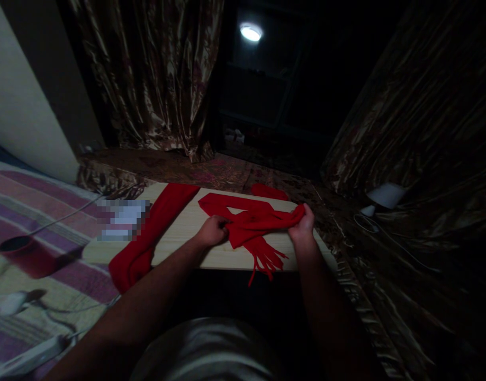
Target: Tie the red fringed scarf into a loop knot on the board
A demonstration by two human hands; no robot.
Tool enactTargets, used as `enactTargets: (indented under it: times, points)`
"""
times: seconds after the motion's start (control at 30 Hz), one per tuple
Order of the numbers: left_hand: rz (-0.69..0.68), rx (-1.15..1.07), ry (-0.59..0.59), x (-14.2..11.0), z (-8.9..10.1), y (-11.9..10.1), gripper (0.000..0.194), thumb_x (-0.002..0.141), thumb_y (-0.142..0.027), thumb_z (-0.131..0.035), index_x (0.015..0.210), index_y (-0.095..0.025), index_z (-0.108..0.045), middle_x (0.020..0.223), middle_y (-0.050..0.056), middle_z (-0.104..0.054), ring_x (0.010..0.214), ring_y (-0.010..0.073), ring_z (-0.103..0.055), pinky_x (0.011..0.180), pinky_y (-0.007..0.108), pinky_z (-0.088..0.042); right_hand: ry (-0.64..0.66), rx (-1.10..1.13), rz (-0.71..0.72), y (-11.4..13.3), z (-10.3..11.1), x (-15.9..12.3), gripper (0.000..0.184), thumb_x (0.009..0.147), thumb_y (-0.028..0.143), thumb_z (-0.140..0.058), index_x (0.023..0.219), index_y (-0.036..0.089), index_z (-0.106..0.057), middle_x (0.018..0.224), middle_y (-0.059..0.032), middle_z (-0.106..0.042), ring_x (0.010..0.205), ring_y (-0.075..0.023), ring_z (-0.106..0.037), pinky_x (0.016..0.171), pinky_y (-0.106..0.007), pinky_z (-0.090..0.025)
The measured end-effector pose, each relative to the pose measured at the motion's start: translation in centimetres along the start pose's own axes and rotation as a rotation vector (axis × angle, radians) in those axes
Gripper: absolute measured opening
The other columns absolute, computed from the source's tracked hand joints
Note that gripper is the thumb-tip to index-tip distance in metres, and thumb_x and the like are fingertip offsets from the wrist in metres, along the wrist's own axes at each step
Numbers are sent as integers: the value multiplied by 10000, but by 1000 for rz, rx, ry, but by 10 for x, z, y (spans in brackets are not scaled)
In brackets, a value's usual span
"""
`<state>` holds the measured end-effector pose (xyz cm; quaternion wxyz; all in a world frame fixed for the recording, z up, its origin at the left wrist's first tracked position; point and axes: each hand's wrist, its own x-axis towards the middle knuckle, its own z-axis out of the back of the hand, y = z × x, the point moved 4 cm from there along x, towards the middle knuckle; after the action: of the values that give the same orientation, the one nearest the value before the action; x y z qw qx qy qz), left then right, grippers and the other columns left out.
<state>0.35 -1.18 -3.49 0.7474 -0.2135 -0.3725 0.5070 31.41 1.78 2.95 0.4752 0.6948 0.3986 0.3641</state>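
A red fringed scarf (257,221) lies bunched and partly folded over a pale wooden board (175,233). My left hand (213,231) pinches its left edge with closed fingers, low over the board. At the other end, my right hand (304,225) is closed round a gathered part of the scarf near the board's right edge. Between my hands the fringe hangs towards me, over the near edge. To the left, a long red knitted cloth (155,227) runs across the board and droops over its near side; whether it joins the scarf I cannot tell.
A blurred-out white item (126,219) lies at the board's left end. On the striped bedding are a red cup-like container (28,256), cables and a power strip (32,355). Another red piece (269,191) shows beyond the board. A white lamp (386,196) stands right, near dark curtains (159,79).
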Motion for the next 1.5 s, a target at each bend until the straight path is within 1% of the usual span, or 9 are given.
enactTargets:
  times: [0.1, 0.2, 0.37, 0.5, 0.63, 0.93, 1.17, 1.37, 1.5]
  points:
    - [-60, -12, 3, 0, -1, -2, 400, 667, -78, -540, 958, -167, -798, 975, 71, -780, 920, 215, -708, 869, 274, -526, -155, -289, -109, -15, 16, 0, 248, 798, 459, -530, 806, 214, -573, 688, -21, -636, 654, -199, -638, 598, -311, -528]
    - [-100, -8, 0, 1, -1, -3, 332, 712, -94, -544, 911, -169, -798, 968, 83, -781, 914, 219, -712, 867, 283, -524, -156, -837, 64, -15, 18, -9, 368, 750, 407, -646, 1012, 149, -660, 1002, -143, -702, 885, -274, -674, 764, -364, -535]
    - [-83, 13, -18, 3, -3, 1, 306, 746, -118, -545, 912, -171, -796, 955, 84, -780, 896, 216, -712, 843, 277, -525, 163, -1312, 430, -10, -27, -44, 389, 878, 368, -568, 1208, 192, -675, 1264, -133, -659, 1140, -274, -623, 1021, -369, -441]
    - [-91, 35, -37, 3, -3, 3, 341, 728, -103, -533, 940, -169, -792, 961, 81, -777, 886, 216, -707, 830, 284, -525, 564, -1264, 502, -17, -68, -74, 493, 879, 433, -609, 1323, 220, -630, 1378, -75, -616, 1256, -237, -565, 1092, -336, -394]
    - [-67, 49, -44, 2, -2, 4, 352, 715, -98, -542, 945, -185, -794, 969, 66, -778, 897, 214, -704, 838, 280, -525, 741, -1352, 405, -27, -85, -86, 819, 798, 459, -710, 1523, 219, -414, 1455, -116, -546, 1286, -276, -547, 1056, -357, -418]
    - [-51, 52, -14, 1, -1, -1, 368, 716, -83, -534, 960, -175, -792, 982, 72, -779, 915, 216, -705, 875, 290, -525, 661, -1536, 461, -31, -74, -68, 695, 787, 615, -684, 1356, 222, -611, 1430, -131, -551, 1325, -332, -452, 1088, -429, -345]
    - [-84, 56, -29, 2, -2, 0, 334, 723, -100, -540, 924, -167, -797, 970, 84, -777, 884, 220, -702, 825, 285, -523, 638, -1650, 337, -36, -55, -51, 609, 828, 601, -640, 1302, 218, -641, 1274, -140, -654, 1199, -326, -556, 991, -419, -398]
    - [-80, 76, -24, 2, -2, 0, 341, 716, -86, -537, 922, -163, -798, 947, 85, -776, 871, 218, -703, 804, 280, -519, 624, -1465, 522, -29, -60, -54, 165, 754, 325, -725, 865, 206, -692, 990, -74, -672, 1007, -244, -555, 871, -337, -417]
    - [-108, 90, -35, 3, -2, 1, 333, 726, -94, -542, 931, -158, -797, 937, 88, -774, 872, 221, -700, 824, 292, -521, 646, -1194, 611, -17, -65, -65, 106, 693, 149, -642, 775, 207, -609, 843, -15, -625, 854, -185, -544, 779, -276, -415]
